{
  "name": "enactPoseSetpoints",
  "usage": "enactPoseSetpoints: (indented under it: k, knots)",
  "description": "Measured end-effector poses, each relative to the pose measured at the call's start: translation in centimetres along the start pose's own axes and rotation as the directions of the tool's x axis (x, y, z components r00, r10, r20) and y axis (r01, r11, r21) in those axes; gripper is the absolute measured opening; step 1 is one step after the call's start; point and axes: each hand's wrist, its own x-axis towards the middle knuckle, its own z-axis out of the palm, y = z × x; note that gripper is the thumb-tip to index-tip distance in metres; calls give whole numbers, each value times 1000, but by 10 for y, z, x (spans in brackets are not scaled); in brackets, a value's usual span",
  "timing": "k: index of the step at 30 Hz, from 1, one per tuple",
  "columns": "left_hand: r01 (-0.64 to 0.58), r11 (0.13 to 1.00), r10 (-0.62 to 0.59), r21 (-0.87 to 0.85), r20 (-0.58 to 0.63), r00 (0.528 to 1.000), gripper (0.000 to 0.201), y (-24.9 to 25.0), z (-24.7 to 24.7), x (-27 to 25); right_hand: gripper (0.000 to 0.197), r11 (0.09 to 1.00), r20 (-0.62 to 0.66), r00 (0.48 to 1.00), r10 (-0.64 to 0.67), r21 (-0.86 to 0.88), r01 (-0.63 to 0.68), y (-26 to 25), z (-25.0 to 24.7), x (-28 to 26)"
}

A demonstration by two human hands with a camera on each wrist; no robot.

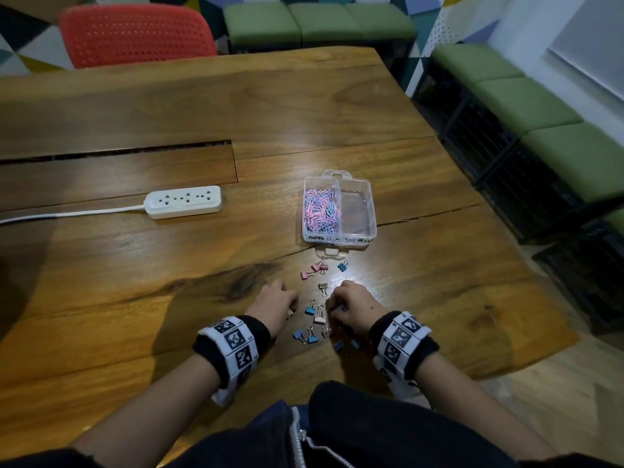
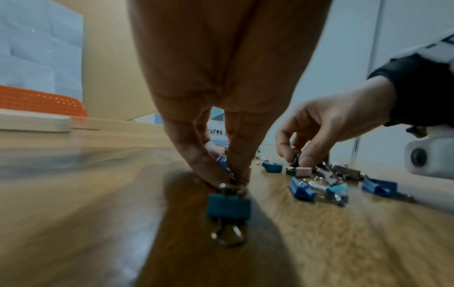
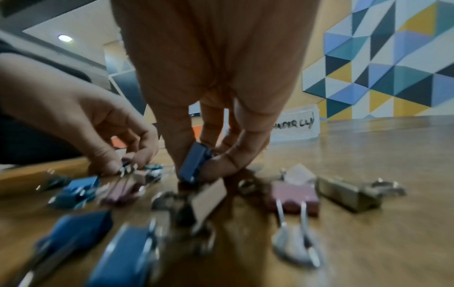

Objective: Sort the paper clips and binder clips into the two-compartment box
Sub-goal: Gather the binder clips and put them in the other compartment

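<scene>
A clear two-compartment box [image 1: 371,228] sits on the wooden table; pastel paper clips [image 1: 319,211] fill its left half and the right half holds nothing. Several binder clips [image 1: 319,317] in blue, pink and beige lie scattered in front of it, between my hands. My left hand [image 2: 230,180] pinches the wire handle of a teal-blue binder clip [image 2: 228,205] that touches the table. My right hand [image 3: 196,172] pinches a dark blue binder clip [image 3: 194,163] just above the pile. In the head view, the left hand [image 1: 292,307] and right hand [image 1: 332,309] hide both held clips.
A white power strip [image 1: 184,201] with its cord lies to the left of the box. A slot [image 1: 118,152] runs across the tabletop behind it. A red chair [image 1: 135,35] stands at the far edge, and green benches [image 1: 526,106] line the right side.
</scene>
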Motion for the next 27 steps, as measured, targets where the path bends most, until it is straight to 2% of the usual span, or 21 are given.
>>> enactPoseSetpoints:
  k: [4, 7, 10, 13, 16, 19, 21, 24, 27]
  knots:
    - [36, 995, -30, -98, 62, 998, 20, -2, -10, 4, 6, 991, -2, 999, 41, 130, -41, -3, -27, 10]
    - [13, 996, -2, -89, 121, 993, 18, -3, -14, 6, 7, 980, -185, 982, 36, 200, 2, -11, -63, 26]
    - [-56, 998, 58, -16, 148, 987, 17, -1, -15, 6, 17, 977, -379, 922, 83, 211, -1, -13, -95, 46]
    - [-112, 993, 106, 38, 142, 984, 14, 0, -16, 8, 22, 974, -387, 914, 122, 224, -35, -4, -102, 61]
    - [-101, 995, 101, -4, 81, 992, 11, 0, -21, 13, 32, 964, -387, 891, 237, 207, -166, 17, -94, 70]
    - [-52, 979, 55, -196, 6, 998, 18, 3, -33, 21, 45, 908, -269, 890, 369, 310, -282, 29, -85, 71]
    - [-54, 926, 27, -373, -75, 997, 20, 14, -47, 30, 44, 891, -265, 885, 383, 356, -280, 31, -81, 73]
    - [-93, 800, -19, -593, -180, 983, 26, 37, -71, 46, 30, 882, -324, 862, 390, 401, -248, 25, -78, 74]
    - [-158, 720, -66, -675, -293, 954, 31, 57, -89, 67, 24, 886, -296, 893, 340, 418, -199, 16, -73, 74]
